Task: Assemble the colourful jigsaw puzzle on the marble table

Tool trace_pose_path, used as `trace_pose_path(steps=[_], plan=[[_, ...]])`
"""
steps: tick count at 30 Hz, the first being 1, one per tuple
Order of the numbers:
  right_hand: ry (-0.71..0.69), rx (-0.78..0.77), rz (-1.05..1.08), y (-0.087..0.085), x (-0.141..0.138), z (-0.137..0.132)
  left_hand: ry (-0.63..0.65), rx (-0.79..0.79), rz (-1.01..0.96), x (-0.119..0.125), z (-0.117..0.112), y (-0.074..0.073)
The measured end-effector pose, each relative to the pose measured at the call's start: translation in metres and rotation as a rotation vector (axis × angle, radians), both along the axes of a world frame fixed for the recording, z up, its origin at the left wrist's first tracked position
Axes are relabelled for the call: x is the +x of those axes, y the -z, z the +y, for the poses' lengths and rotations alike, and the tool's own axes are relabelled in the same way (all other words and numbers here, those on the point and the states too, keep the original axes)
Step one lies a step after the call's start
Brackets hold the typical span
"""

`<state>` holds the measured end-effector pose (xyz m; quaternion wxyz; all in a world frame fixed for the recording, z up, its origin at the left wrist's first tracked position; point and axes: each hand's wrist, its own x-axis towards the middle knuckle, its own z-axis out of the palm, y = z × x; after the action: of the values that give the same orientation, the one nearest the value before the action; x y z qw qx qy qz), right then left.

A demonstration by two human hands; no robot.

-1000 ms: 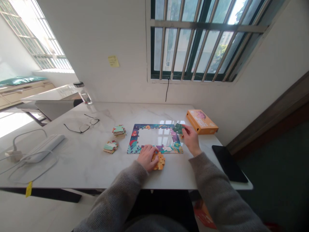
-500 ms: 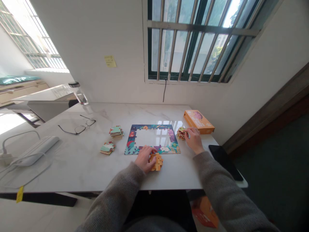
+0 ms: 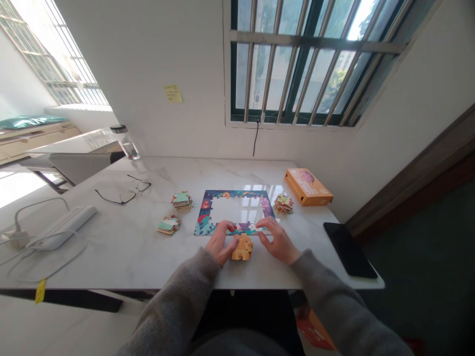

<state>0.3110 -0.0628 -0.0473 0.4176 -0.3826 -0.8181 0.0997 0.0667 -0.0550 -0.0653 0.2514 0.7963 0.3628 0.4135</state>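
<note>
Left hand (image 3: 221, 243): thumb and fingers stood apart, thumb at the orange pile's (image 3: 243, 248) left edge; whether it pressed, I could not tell.
Right hand (image 3: 280, 243): I had it wide and holding nothing, just right of the pile.
Orange pile: lay between my 2 hands, nearer me than the puzzle frame (image 3: 203, 217).
Change: my right hand had left the mixed pile (image 3: 284, 203) beside the frame; I judged the work had shifted to the orange pieces.

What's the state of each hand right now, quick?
Left hand: open, thumb at the orange puzzle pieces.
Right hand: open, nothing visibly held, beside them.
</note>
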Motion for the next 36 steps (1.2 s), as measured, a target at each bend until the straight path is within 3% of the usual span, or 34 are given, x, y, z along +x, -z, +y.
trace_pose_path(steps=[3,6,10,17,25,36], plan=[[-0.166,-0.110,-0.044,-0.001,-0.015,-0.021,0.110,0.048,0.018,-0.012,-0.004,0.004],[-0.223,-0.173,-0.111,0.001,-0.020,-0.027,0.169,0.063,0.093,-0.019,-0.004,0.012],[-0.206,-0.213,-0.136,0.006,-0.023,-0.025,0.172,0.034,0.154,-0.018,-0.002,0.016],[-0.213,-0.264,-0.072,0.009,-0.029,-0.024,0.186,0.011,0.142,-0.016,-0.004,0.009],[-0.194,-0.299,-0.125,0.005,-0.029,-0.027,0.144,0.058,0.305,-0.019,-0.008,0.019],[-0.160,-0.263,-0.126,0.013,-0.029,-0.026,0.203,0.061,0.232,-0.013,-0.008,0.013]])
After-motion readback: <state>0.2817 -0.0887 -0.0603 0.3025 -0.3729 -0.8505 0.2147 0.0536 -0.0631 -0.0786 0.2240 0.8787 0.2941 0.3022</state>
